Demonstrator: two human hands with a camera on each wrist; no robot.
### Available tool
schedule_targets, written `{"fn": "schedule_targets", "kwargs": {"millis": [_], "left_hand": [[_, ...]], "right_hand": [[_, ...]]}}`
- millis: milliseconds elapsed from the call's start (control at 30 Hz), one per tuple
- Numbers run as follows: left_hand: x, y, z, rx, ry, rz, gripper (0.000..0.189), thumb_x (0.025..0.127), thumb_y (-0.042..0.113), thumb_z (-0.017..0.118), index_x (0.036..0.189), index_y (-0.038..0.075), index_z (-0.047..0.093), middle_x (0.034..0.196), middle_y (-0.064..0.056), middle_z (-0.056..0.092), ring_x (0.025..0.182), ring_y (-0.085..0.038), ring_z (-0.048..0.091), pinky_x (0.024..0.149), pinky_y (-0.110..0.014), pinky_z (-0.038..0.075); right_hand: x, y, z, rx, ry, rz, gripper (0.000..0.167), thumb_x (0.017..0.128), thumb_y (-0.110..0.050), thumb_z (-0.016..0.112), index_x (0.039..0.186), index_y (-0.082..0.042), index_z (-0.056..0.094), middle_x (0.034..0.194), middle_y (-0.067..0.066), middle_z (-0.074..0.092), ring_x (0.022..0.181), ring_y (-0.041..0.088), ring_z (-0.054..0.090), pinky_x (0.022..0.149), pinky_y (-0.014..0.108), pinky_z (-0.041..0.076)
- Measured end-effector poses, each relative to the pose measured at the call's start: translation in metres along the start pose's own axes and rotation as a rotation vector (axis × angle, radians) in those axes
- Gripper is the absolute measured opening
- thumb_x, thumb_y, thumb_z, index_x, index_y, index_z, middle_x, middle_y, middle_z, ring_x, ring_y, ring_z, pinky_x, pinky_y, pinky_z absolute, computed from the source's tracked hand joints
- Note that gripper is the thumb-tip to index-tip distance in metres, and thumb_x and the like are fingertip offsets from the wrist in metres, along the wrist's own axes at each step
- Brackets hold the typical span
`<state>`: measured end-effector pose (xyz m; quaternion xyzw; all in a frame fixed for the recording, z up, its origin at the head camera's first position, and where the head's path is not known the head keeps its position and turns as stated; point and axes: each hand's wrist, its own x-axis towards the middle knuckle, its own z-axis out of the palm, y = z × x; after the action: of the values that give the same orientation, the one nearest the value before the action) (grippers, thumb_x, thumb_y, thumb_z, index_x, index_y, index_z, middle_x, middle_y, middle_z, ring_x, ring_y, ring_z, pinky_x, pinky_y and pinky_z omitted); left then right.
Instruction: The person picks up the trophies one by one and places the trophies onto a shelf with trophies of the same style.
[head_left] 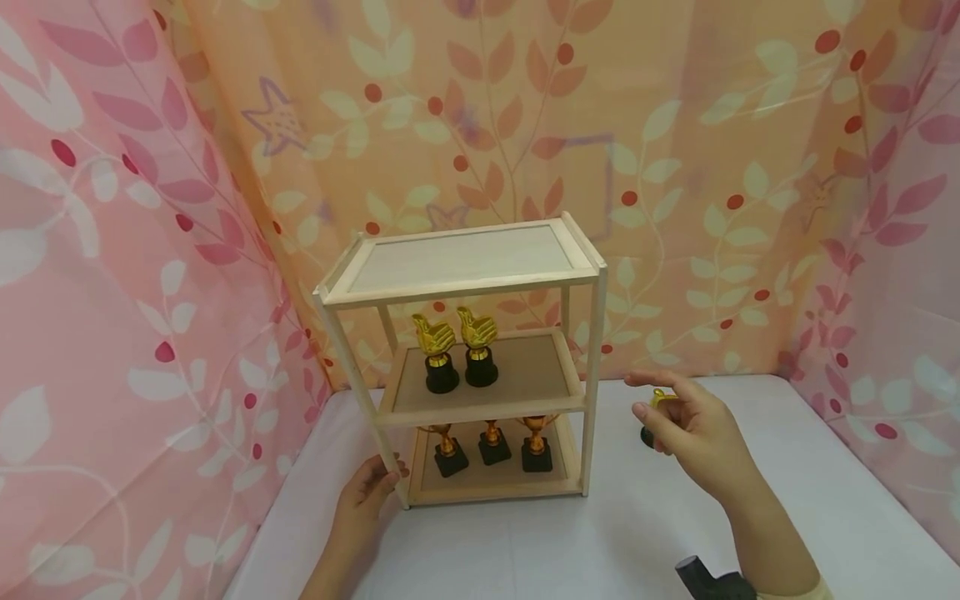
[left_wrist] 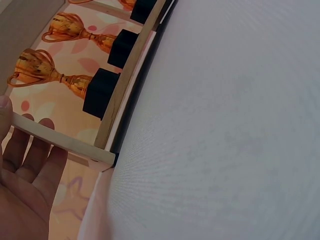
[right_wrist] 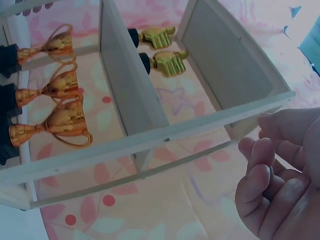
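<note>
A light wooden three-tier shelf rack [head_left: 481,412] stands on the table. My left hand [head_left: 363,500] holds its front left post low down; in the left wrist view the fingers [left_wrist: 52,162] lie behind the post [left_wrist: 62,140]. On the middle tier stand two gold thumbs-up trophies [head_left: 441,375] with black bases. Several gold cup trophies [left_wrist: 102,95] occupy the bottom tier. My right hand [head_left: 697,437] hovers right of the rack, index finger extended and other fingers bent, nothing visible in its grasp. Another thumbs-up trophy [head_left: 647,436] shows partly hidden behind it.
The table [head_left: 600,550] has a white cover. Floral cloth walls [head_left: 720,167] enclose it at the back and both sides. The rack's top tier [head_left: 465,257] has a pale panel. A black device [head_left: 712,581] sits at the right wrist.
</note>
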<state>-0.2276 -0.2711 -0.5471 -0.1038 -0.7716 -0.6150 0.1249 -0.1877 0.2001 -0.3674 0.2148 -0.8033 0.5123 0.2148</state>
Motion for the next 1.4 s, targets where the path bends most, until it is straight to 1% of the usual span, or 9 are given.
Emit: {"fn": "schedule_targets", "kwargs": {"millis": [233, 433, 600, 800, 1000, 1100, 1200, 1300, 1400], "left_hand": [[0.000, 0.000, -0.001, 0.009, 0.009, 0.000, 0.035, 0.103, 0.017, 0.062, 0.133, -0.001, 0.059, 0.118, -0.013, 0.072, 0.110, -0.015, 0.070, 0.096, -0.020, 0.053], [0.000, 0.000, -0.002, 0.017, 0.004, -0.002, 0.034, 0.103, 0.016, 0.062, 0.133, -0.001, 0.059, 0.119, -0.015, 0.072, 0.109, -0.012, 0.069, 0.095, -0.019, 0.053], [0.000, 0.002, -0.001, 0.018, 0.006, -0.019, 0.034, 0.103, 0.017, 0.062, 0.132, -0.001, 0.060, 0.118, -0.013, 0.072, 0.110, -0.011, 0.068, 0.096, -0.020, 0.053], [-0.001, 0.002, -0.002, 0.031, 0.015, -0.046, 0.034, 0.103, 0.018, 0.062, 0.133, 0.001, 0.060, 0.118, -0.011, 0.073, 0.111, -0.010, 0.067, 0.096, -0.020, 0.053], [-0.002, 0.000, -0.002, 0.034, 0.009, -0.044, 0.036, 0.103, 0.019, 0.062, 0.135, 0.001, 0.059, 0.120, -0.013, 0.072, 0.110, -0.012, 0.068, 0.096, -0.019, 0.052], [-0.002, 0.000, -0.001, 0.031, 0.008, -0.046, 0.036, 0.103, 0.019, 0.062, 0.134, 0.000, 0.059, 0.121, -0.015, 0.072, 0.110, -0.012, 0.068, 0.096, -0.019, 0.052], [-0.002, 0.000, -0.001, 0.037, 0.009, -0.049, 0.036, 0.103, 0.019, 0.062, 0.134, 0.001, 0.059, 0.122, -0.015, 0.071, 0.111, -0.012, 0.068, 0.096, -0.020, 0.052], [-0.001, 0.000, -0.001, 0.038, 0.007, -0.047, 0.036, 0.103, 0.019, 0.062, 0.134, 0.002, 0.059, 0.121, -0.012, 0.072, 0.111, -0.012, 0.068, 0.096, -0.020, 0.053], [0.000, 0.000, -0.001, 0.036, 0.004, -0.038, 0.036, 0.103, 0.020, 0.062, 0.134, 0.002, 0.059, 0.119, -0.011, 0.072, 0.112, -0.014, 0.068, 0.097, -0.020, 0.053]], "right_hand": [[0.002, 0.010, -0.015, -0.076, 0.060, 0.078, 0.037, 0.097, -0.010, 0.071, 0.133, -0.015, 0.063, 0.104, -0.015, 0.070, 0.054, 0.013, 0.055, 0.050, 0.025, 0.048], [0.003, 0.032, -0.030, -0.126, 0.117, 0.099, 0.041, 0.098, -0.011, 0.071, 0.137, -0.013, 0.061, 0.116, -0.024, 0.065, 0.053, 0.014, 0.055, 0.049, 0.025, 0.046], [0.005, 0.055, -0.040, -0.142, 0.137, 0.164, 0.043, 0.099, -0.018, 0.070, 0.140, -0.013, 0.059, 0.119, -0.023, 0.062, 0.055, 0.016, 0.056, 0.049, 0.025, 0.047], [0.007, 0.088, -0.047, -0.146, 0.122, 0.240, 0.049, 0.100, -0.028, 0.069, 0.145, -0.015, 0.055, 0.123, -0.021, 0.059, 0.055, 0.018, 0.057, 0.049, 0.026, 0.048], [0.004, 0.130, -0.053, -0.113, 0.074, 0.264, 0.054, 0.099, -0.024, 0.071, 0.148, -0.012, 0.051, 0.110, -0.021, 0.060, 0.053, 0.019, 0.055, 0.049, 0.027, 0.048], [0.000, 0.153, -0.054, -0.108, 0.055, 0.298, 0.057, 0.099, -0.023, 0.071, 0.149, -0.009, 0.048, 0.123, -0.015, 0.054, 0.053, 0.019, 0.056, 0.051, 0.027, 0.051], [-0.004, 0.172, -0.053, -0.100, 0.039, 0.329, 0.058, 0.100, -0.021, 0.070, 0.150, -0.007, 0.045, 0.137, 0.002, 0.050, 0.053, 0.020, 0.056, 0.052, 0.028, 0.052], [-0.006, 0.185, -0.053, -0.085, 0.027, 0.350, 0.059, 0.100, -0.017, 0.069, 0.152, -0.007, 0.042, 0.144, 0.017, 0.045, 0.053, 0.020, 0.055, 0.051, 0.029, 0.052], [-0.008, 0.193, -0.054, -0.062, 0.008, 0.364, 0.064, 0.100, -0.018, 0.070, 0.154, -0.008, 0.038, 0.148, 0.022, 0.042, 0.054, 0.019, 0.055, 0.051, 0.030, 0.052]]}}
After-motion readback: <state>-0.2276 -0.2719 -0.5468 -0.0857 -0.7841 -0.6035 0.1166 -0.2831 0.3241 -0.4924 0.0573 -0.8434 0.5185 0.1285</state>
